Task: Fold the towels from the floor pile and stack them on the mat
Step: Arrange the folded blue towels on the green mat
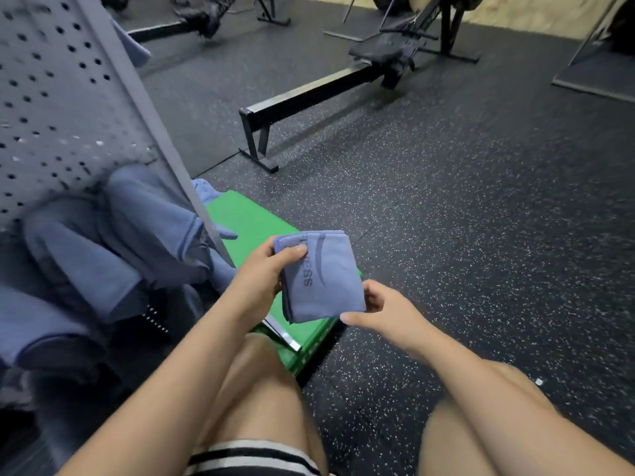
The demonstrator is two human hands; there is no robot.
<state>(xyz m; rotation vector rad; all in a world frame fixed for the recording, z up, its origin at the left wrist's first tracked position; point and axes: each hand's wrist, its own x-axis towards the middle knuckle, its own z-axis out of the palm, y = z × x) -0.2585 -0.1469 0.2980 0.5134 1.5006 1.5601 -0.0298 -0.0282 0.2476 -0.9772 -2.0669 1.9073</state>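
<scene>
While the fold looked finished, the folded towel (326, 280) was held above the green mat (240, 214), not yet set down.
The left hand (261, 273) gripped its left edge, thumb on top. The right hand (385, 310), fingers curled, met the lower right corner; whether it pinched or merely touched could not be told. The next move was probably to lay it flat on the mat, then reach for the heaped blue towels (113, 228) at left.
</scene>
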